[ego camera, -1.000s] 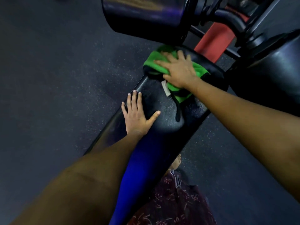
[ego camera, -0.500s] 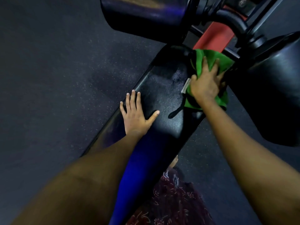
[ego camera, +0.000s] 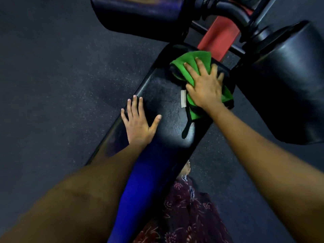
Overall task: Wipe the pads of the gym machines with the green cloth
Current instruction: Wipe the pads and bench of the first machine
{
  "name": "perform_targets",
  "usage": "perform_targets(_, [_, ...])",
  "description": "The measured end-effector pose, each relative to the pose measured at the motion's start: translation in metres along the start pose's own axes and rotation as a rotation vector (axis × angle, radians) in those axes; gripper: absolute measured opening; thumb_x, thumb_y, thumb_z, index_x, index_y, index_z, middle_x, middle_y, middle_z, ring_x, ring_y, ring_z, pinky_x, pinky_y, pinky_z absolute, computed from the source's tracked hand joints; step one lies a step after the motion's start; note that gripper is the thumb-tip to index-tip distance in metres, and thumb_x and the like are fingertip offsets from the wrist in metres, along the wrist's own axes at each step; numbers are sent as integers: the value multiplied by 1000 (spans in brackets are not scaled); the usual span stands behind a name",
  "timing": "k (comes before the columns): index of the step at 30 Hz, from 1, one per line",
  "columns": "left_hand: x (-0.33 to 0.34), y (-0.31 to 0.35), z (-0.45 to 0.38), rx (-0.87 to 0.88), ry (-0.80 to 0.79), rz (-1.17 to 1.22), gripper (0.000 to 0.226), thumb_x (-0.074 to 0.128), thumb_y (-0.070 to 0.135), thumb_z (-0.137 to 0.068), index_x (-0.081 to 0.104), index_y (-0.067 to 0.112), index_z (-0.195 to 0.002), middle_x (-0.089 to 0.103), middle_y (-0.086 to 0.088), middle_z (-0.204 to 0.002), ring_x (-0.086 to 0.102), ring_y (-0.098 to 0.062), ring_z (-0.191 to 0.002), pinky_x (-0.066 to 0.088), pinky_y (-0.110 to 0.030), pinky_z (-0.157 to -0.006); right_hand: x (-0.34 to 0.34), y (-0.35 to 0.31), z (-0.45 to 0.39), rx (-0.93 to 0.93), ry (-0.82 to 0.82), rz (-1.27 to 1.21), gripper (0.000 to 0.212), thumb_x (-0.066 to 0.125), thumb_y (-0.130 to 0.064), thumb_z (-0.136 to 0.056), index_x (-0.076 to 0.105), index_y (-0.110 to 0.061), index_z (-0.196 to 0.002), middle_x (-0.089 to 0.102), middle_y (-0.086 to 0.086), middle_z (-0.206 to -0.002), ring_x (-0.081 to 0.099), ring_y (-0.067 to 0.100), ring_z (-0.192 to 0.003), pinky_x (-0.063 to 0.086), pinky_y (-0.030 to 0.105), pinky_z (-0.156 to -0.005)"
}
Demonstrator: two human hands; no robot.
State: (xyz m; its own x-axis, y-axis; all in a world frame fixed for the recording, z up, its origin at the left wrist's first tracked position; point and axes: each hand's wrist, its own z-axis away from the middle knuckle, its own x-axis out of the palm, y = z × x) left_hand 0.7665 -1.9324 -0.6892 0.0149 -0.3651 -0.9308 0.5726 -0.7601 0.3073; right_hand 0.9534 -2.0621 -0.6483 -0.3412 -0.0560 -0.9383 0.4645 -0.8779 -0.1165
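Now | right hand [ego camera: 206, 86]: fingers spread flat, pressing cloth [ego camera: 192, 64] on far end of bench [ego camera: 166, 109] pad | left hand [ego camera: 138, 122]: flat, fingers straight, resting mid-bench near its left edge

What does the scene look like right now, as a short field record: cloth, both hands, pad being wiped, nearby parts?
cloth: crumpled green cloth with a white tag, lying on the far end of the bench pad
right hand: right hand pressing flat on the cloth, fingers spread
left hand: left hand resting flat on the pad's left edge, holding nothing
pad: long black padded bench, glossy, with a blue reflection near the person
nearby: two black roller pads, one on each side of a red frame bar
floor: dark speckled rubber floor
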Motion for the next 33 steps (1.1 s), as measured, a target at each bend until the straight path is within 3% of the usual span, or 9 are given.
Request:
perform_targets(2, [1,0,0,-4,-1,1,98,7,79,-82,24,9,-149,16,-8,-158,8,-25,-146,0,-49,-116,9,-28,16,93,16,-49,65,46,-45,-93,15,-36,-150,5,-2,-160,15,41,-139,17,61,-109])
perform_targets(6, [3,-1,-1,-6,16,-6,95,15,77,-83,26,8,-148,18,-9,-157,12,-27,-146,4,-51,-116,20,-31,30,-455,-9,199,69,48,-45,-92,10,-40,-150,2,-4,-161,15,39,-141,16,59,-109])
perform_targets(7, [4,-1,-1,-6,16,-5,93,19,75,-83,26,8,-148,18,-10,-157,12,-27,-146,5,-52,-116,17,-19,20,-488,-16,230,70,50,-43,-92,9,-42,-149,2,-6,-160,14,38,-142,17,59,-109])
perform_targets(13, [-1,0,1,-1,6,10,99,5,80,-81,24,10,-149,14,-8,-158,7,-25,-146,1,-50,-116,5,14,-1,134,67,-258,60,50,-27,-95,23,-45,-146,4,-12,-159,7,36,-143,12,61,-110])
perform_targets(16, [-1,0,1,7,15,19,101,4,81,-80,24,9,-149,14,-8,-158,6,-25,-147,-1,-49,-117,5,20,8,317,100,-422,59,44,-27,-98,17,-43,-148,0,-8,-160,16,31,-143,16,49,-115])
perform_targets(19, [-1,1,1,5,8,25,102,3,81,-79,22,10,-149,13,-8,-159,5,-25,-147,-2,-49,-116,12,33,20,436,117,-448,59,40,-31,-99,13,-38,-150,15,2,-159,24,28,-142,24,44,-112])
perform_targets(26, [0,-1,1,2,-1,17,98,6,78,-81,21,10,-149,12,-7,-159,5,-25,-147,-3,-48,-116,46,-15,105,534,122,-379,62,45,-38,-96,13,-42,-149,3,-3,-160,24,39,-134,31,54,-104])
perform_targets(30, [2,-2,0,0,23,8,87,16,70,-86,24,9,-149,18,-8,-158,9,-26,-146,2,-50,-116,82,-74,182,297,33,-216,64,51,-51,-87,28,-38,-146,19,2,-158,33,45,-124,39,60,-91])
perform_targets(33, [3,-2,0,3,33,7,83,17,66,-88,26,9,-148,19,-8,-157,11,-26,-146,2,-49,-116,85,-62,174,196,38,-164,77,70,-42,-76,34,-39,-144,25,4,-155,34,46,-123,38,62,-91])
